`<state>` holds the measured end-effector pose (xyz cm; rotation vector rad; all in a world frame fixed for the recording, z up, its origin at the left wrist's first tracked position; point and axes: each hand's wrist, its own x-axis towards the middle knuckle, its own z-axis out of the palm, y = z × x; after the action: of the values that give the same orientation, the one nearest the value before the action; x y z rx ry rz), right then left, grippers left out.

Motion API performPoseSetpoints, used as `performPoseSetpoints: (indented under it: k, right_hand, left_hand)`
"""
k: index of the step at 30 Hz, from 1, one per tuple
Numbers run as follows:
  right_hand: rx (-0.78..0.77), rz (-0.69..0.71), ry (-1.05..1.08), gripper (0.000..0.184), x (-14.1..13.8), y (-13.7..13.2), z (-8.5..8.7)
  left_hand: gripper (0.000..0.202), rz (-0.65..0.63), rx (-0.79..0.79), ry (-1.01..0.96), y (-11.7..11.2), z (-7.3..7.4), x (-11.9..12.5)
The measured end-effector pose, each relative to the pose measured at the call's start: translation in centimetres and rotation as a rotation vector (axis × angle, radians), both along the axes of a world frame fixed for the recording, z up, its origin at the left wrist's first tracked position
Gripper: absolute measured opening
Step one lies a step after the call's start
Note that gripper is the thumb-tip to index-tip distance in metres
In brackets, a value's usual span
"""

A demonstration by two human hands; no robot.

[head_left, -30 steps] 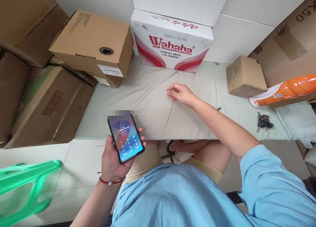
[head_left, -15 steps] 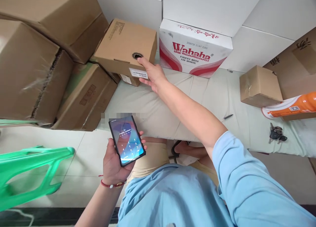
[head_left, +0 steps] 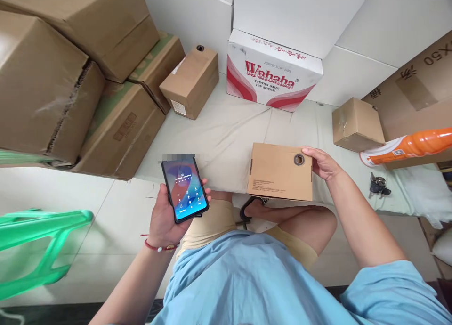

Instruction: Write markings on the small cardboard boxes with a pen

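Observation:
My left hand (head_left: 167, 212) is wrapped round a black-edged smartphone (head_left: 187, 188), whose lit screen shows a number keypad. A small brown cardboard box (head_left: 275, 172) with a round hole in its top is at the near edge of the cloth-covered surface. My right hand (head_left: 323, 162) grips that box at its right side, the thumb by the top corner and the other fingers mostly hidden. Whether the box rests fully on the surface I cannot tell.
Large cardboard boxes (head_left: 42, 89) are stacked at the left, with a smaller carton (head_left: 190, 85) beside them. A white Wahaha box (head_left: 271, 73) leans at the wall. Rightward lie another small box (head_left: 356, 125), an orange bottle (head_left: 409, 146) and keys (head_left: 379, 186). A green stool (head_left: 42, 249) stands lower left.
My right hand has brought the small cardboard box from on top of the carton at the back left to the near edge, toward the right. My left hand still holds the smartphone.

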<state>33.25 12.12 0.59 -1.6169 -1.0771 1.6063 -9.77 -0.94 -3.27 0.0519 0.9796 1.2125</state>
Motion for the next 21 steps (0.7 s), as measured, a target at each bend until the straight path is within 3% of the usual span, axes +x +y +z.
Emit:
performPoseSetpoints:
  k: [4, 8, 13, 17, 21]
  right_hand:
    - [0.037, -0.138, -0.037, 0.056, 3.6, -0.1, -0.1]
    - [0.112, -0.156, -0.063, 0.059, 4.4, 1.7, -1.3]
    - [0.290, -0.396, -0.284, 0.052, 5.4, 3.6, -4.0]
    - [0.339, -0.528, -0.350, 0.046, 8.4, 1.9, -5.9]
    - [0.353, -0.681, -0.526, 0.040, 12.1, -2.1, -7.4]
  left_hand:
    - [0.071, -0.050, 0.039, 0.026, 2.2, 0.4, 1.5]
    - [0.076, -0.050, 0.005, 0.054, 5.8, 0.6, 3.3]
    - [0.070, -0.093, -0.095, 0.161, 9.8, -1.1, 3.7]
    - [0.045, -0.033, -0.140, 0.398, 11.4, -2.9, 1.8]
    - [0.032, -0.007, -0.122, 0.600, 12.1, -3.0, -0.8]
